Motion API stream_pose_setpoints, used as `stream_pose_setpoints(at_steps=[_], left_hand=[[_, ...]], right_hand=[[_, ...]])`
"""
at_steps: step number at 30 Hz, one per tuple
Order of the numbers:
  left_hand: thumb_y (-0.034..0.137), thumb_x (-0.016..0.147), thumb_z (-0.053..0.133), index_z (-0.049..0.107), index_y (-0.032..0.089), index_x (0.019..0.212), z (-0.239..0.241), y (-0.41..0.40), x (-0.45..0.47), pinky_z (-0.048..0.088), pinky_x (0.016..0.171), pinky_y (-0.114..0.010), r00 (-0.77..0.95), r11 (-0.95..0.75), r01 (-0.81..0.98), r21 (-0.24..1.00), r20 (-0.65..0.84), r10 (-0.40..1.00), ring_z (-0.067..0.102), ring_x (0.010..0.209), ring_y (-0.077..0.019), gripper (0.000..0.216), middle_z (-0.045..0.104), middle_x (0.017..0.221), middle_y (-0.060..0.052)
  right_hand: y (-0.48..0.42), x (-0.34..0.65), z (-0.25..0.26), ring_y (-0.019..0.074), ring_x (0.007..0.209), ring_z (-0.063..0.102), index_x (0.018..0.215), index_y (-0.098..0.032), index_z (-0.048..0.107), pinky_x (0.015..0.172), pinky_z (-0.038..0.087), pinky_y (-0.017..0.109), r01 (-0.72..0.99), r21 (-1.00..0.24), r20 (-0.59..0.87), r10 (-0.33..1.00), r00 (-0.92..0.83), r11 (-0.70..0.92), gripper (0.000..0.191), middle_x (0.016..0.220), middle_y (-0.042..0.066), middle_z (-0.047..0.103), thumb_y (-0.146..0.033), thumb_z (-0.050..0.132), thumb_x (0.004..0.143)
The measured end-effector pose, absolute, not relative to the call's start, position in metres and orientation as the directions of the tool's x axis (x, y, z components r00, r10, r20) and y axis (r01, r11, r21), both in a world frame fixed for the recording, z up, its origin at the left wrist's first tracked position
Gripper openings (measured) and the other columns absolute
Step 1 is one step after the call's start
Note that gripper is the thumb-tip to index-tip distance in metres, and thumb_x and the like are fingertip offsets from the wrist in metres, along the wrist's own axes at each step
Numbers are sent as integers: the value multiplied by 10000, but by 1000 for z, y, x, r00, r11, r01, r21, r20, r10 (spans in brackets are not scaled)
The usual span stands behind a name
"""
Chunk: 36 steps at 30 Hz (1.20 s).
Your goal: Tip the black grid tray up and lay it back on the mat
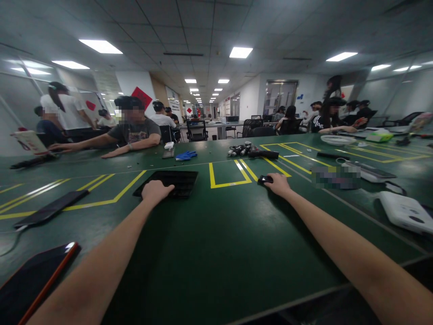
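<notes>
A flat black tray [184,177] with ridges or compartments lies on the green table in front of me. My left hand [156,192] is on its near left part, thumb stretched across the top and the other fingers curled out of sight. To the right, my right hand [279,184] rests low over the table and pinches a small black object [265,179] at its fingertips. The object's kind is too small to make out. Yellow tape [231,184] marks a rectangle on the table between my hands.
A blue cloth or glove [186,155] and a bundle of dark and silvery items [241,149] lie farther back. Phones [50,208] are at left; a white device [404,211] is at right. Across the table, a person [135,131] sits with both arms on it.
</notes>
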<state>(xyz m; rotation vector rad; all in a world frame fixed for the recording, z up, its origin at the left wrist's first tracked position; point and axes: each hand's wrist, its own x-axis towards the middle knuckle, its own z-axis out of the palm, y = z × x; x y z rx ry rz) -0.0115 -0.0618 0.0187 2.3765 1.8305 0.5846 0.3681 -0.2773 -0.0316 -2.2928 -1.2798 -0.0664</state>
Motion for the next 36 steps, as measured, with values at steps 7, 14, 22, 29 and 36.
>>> stream_pose_setpoints(at_steps=[7, 14, 22, 29, 36], left_hand=[[419, 813, 444, 573, 135, 954, -10, -147, 73, 439, 788, -305, 473, -620, 704, 346, 423, 773, 551, 926, -219, 342, 579, 960, -107], [361, 844, 402, 519, 135, 979, -19, -198, 89, 460, 714, -352, 623, -769, 470, 432, 455, 636, 553, 841, -219, 289, 559, 884, -89], [378, 826, 426, 498, 115, 1068, -17, -198, 82, 440, 756, -372, 725, -827, 409, 385, 414, 551, 529, 879, -236, 364, 545, 897, -91], [271, 772, 490, 546, 153, 914, -11, -201, 84, 442, 708, -318, 477, -364, 293, 884, 195, 857, 531, 803, -187, 193, 545, 871, -59], [22, 747, 341, 443, 144, 871, -13, -199, 75, 416, 492, -202, 398, -76, 186, 980, -5, 917, 468, 500, -60, 201, 531, 751, -32]], right_hand=[[-260, 286, -36, 175, 1011, 570, 1189, -174, 489, 901, 442, 333, 644, -760, 338, 897, 284, 82, 463, 1147, 71, 591, -255, 569, 740], [-268, 267, -38, 229, 922, 591, 962, -161, 611, 899, 452, 455, 282, -905, 355, 931, 86, 319, 351, 1005, 64, 645, -330, 638, 656], [-274, 272, -29, 254, 1200, 428, 1012, -201, 626, 1074, 235, 491, 632, -689, 378, 920, -105, 356, 311, 1188, 62, 576, -329, 577, 732], [-279, 270, -25, 278, 1259, 370, 1182, -165, 537, 1097, 189, 487, 717, -595, 370, 916, -156, 363, 418, 1334, 99, 449, -233, 535, 770], [-285, 269, -18, 305, 1298, 300, 1279, -144, 443, 1107, 143, 509, 751, -562, 315, 929, -193, 347, 520, 1391, 117, 363, -259, 534, 780]])
